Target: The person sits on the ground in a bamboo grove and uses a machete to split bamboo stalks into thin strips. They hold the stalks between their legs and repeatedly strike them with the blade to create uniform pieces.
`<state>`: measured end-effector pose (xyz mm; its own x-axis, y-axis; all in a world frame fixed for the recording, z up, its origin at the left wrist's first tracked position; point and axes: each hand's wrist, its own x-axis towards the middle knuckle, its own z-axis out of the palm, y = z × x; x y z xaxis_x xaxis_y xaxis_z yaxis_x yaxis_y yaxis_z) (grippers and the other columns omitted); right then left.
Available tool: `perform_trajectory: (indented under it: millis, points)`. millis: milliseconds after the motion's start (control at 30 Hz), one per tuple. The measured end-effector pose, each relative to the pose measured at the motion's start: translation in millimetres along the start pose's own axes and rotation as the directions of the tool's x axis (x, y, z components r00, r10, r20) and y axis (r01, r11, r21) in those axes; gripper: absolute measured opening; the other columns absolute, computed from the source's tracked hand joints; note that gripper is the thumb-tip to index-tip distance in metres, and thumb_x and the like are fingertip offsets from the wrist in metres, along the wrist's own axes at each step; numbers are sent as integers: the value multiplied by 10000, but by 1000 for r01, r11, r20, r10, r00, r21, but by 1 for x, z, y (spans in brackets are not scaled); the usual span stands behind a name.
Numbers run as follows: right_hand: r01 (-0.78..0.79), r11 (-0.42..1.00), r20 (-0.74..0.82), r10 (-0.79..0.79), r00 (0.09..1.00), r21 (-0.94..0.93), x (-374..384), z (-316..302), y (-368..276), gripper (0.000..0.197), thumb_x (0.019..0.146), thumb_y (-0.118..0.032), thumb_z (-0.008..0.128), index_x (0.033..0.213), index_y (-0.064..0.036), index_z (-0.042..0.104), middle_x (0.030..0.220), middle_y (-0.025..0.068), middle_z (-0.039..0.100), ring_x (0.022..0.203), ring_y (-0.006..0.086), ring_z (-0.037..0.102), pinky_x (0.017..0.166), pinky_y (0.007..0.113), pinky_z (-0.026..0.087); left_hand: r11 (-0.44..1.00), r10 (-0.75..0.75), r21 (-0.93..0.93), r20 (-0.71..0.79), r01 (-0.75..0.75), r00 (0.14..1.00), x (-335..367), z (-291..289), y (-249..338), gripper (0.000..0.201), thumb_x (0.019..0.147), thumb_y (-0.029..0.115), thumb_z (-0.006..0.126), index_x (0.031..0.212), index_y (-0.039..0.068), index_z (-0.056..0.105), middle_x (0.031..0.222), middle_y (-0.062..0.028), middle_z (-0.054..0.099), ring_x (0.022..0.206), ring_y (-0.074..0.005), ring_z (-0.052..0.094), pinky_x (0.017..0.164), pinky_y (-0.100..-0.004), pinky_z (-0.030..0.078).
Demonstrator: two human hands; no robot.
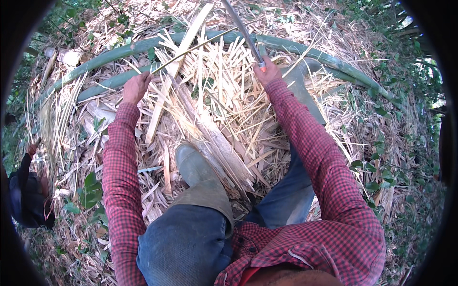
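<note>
My left hand [137, 87] is closed round the near end of a thin bamboo strip [190, 51], which slants up and to the right. In my right hand [268, 72] is the orange handle of a machete. Its long grey blade [241, 27] points away from me and a little left, and the strip's far end comes close to it; whether they touch I cannot tell. Beneath both lies a heap of pale split strips [229, 64]. A weathered log [224, 148] runs between my boots, from the heap toward me.
Long green bamboo poles [143, 45] arch across the ground beyond my hands. My left boot [191, 164] stands beside the log, my right boot [303, 90] farther off. Shavings and dry leaves [81, 176] cover the ground. At the left edge is another person in dark clothing [28, 202].
</note>
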<state>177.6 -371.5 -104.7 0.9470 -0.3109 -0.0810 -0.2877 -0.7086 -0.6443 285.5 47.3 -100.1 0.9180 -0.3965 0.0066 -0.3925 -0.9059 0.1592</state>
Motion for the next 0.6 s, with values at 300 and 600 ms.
perform_trajectory:
  millis: [300,600]
  points:
    - [-365,920,305,309,901,143,22,13,7,408,773,-241,587,1115,-27,532,782,140,621,588,191,594,538,322,511,974,38,228,-161,-1,986,-10,4,19,259,884,342,472,826,91,499,758,-132,613,693,-320,619,577,-438,472]
    - [-273,956,268,237,934,105,20,6,10,392,770,-285,588,1050,-12,576,663,111,594,478,173,580,496,312,498,941,-312,-144,-28,305,950,-1,6,12,434,849,526,452,932,169,685,793,-136,655,794,-322,620,704,-425,469]
